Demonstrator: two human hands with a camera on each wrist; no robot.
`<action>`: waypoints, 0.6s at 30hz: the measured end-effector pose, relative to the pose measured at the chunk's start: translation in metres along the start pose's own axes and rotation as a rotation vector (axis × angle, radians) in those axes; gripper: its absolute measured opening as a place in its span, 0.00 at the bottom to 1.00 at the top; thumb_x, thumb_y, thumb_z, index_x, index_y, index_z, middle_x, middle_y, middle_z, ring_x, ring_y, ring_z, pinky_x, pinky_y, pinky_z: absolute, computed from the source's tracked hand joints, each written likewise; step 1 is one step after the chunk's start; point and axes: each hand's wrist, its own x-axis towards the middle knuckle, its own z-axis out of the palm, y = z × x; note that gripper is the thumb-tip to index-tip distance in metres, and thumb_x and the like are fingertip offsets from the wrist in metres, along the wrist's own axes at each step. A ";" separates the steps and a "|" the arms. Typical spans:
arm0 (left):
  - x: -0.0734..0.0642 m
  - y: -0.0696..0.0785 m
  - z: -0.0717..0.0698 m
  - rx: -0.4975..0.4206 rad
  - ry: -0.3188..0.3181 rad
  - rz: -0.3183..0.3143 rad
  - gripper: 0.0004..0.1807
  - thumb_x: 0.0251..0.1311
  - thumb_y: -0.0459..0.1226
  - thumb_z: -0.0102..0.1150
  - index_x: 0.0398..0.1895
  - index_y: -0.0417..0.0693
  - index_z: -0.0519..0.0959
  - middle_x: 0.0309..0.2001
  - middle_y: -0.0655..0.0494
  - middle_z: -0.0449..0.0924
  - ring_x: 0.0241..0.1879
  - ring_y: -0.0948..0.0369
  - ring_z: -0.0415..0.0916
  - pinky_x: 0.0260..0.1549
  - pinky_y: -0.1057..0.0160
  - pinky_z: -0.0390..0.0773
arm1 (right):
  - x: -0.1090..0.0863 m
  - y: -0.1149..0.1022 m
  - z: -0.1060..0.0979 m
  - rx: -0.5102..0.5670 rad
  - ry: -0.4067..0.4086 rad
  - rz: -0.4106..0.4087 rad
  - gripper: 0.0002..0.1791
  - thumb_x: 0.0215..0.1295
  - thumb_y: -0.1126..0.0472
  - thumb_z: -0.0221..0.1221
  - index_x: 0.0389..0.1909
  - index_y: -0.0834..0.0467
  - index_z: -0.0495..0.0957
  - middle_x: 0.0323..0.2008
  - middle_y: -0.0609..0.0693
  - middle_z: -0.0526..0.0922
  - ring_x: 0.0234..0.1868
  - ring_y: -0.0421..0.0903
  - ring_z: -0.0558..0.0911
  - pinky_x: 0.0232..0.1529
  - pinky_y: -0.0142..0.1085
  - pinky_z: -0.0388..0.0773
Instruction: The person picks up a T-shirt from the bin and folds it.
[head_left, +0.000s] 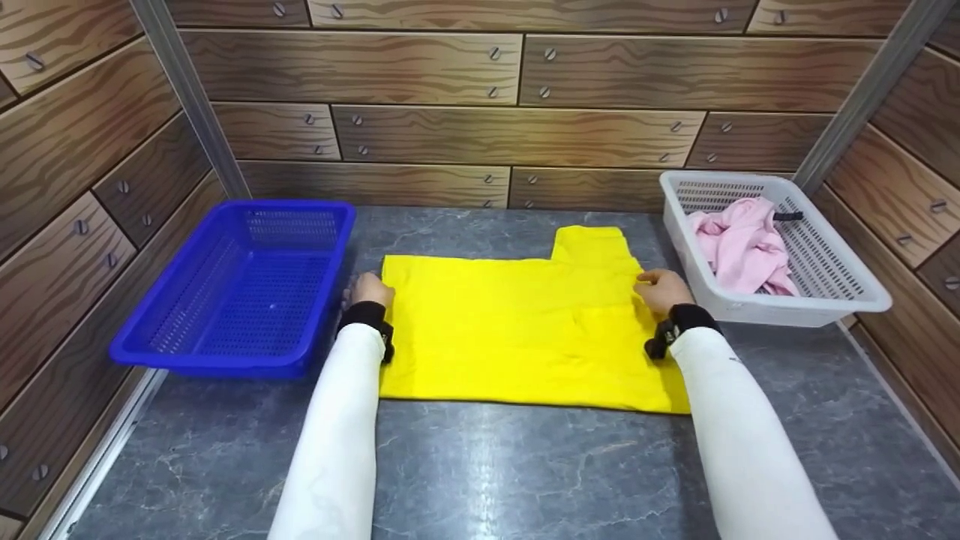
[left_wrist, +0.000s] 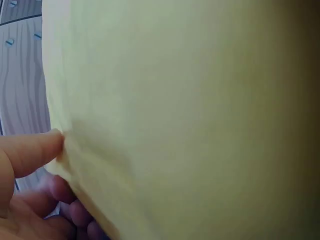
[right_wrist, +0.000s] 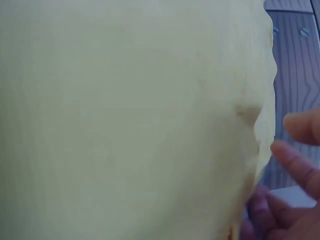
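A yellow shirt (head_left: 495, 330), folded to a broad rectangle with a narrower part sticking out at its top right, lies flat on the grey table. At its left edge, my left hand (head_left: 369, 291) pinches the cloth, with the thumb (left_wrist: 35, 150) on the border and the other fingers curled below it. My right hand (head_left: 664, 291) is at the opposite edge. There, in the right wrist view, an index fingertip (right_wrist: 278, 148) touches the wavy border while the thumb (right_wrist: 302, 127) stands apart from it. Lower fingers are partly hidden behind the cloth.
A blue plastic basket (head_left: 345, 225) stands left of the shirt. On the right, a white basket (head_left: 795, 306) holds a crumpled pink cloth (head_left: 750, 247) with a dark strip. Wood-patterned panels (head_left: 427, 67) enclose the marbled table (head_left: 480, 465) at the back and sides.
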 end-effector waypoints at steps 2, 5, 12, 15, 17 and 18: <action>0.043 -0.018 0.027 -0.105 0.067 0.049 0.19 0.63 0.39 0.56 0.51 0.36 0.82 0.54 0.39 0.82 0.53 0.43 0.75 0.54 0.49 0.73 | 0.001 0.002 0.000 0.047 -0.007 -0.013 0.27 0.76 0.57 0.52 0.67 0.71 0.72 0.64 0.72 0.74 0.47 0.57 0.76 0.52 0.43 0.73; 0.100 -0.040 0.061 -0.347 0.094 0.148 0.15 0.60 0.37 0.59 0.46 0.37 0.75 0.45 0.41 0.79 0.45 0.48 0.75 0.48 0.56 0.74 | 0.000 0.000 0.000 0.066 -0.031 -0.018 0.27 0.77 0.58 0.52 0.69 0.70 0.71 0.67 0.70 0.73 0.42 0.51 0.76 0.46 0.37 0.72; -0.004 0.015 0.004 -0.711 0.172 0.174 0.21 0.67 0.22 0.55 0.62 0.32 0.68 0.57 0.28 0.76 0.58 0.41 0.74 0.59 0.49 0.73 | -0.005 -0.011 0.006 0.230 0.281 -0.056 0.18 0.78 0.64 0.55 0.60 0.71 0.80 0.60 0.69 0.80 0.63 0.62 0.77 0.65 0.47 0.72; -0.008 0.016 -0.001 -0.803 0.252 0.227 0.18 0.66 0.20 0.53 0.59 0.33 0.72 0.53 0.30 0.80 0.52 0.43 0.77 0.53 0.54 0.75 | -0.012 -0.016 0.004 0.260 0.426 -0.102 0.12 0.76 0.68 0.56 0.51 0.69 0.84 0.52 0.67 0.84 0.54 0.57 0.80 0.55 0.36 0.73; -0.012 0.016 -0.004 -0.858 0.280 0.279 0.18 0.63 0.18 0.52 0.55 0.33 0.75 0.53 0.33 0.81 0.51 0.45 0.77 0.51 0.58 0.75 | -0.021 -0.017 0.000 0.248 0.460 -0.154 0.12 0.75 0.70 0.55 0.49 0.68 0.85 0.51 0.66 0.85 0.53 0.55 0.80 0.52 0.31 0.72; -0.014 0.015 -0.006 -0.882 0.287 0.307 0.18 0.62 0.17 0.51 0.54 0.34 0.76 0.54 0.34 0.81 0.52 0.46 0.77 0.50 0.60 0.75 | -0.027 -0.016 -0.002 0.240 0.463 -0.184 0.12 0.75 0.71 0.54 0.49 0.68 0.85 0.52 0.66 0.84 0.54 0.55 0.80 0.52 0.30 0.71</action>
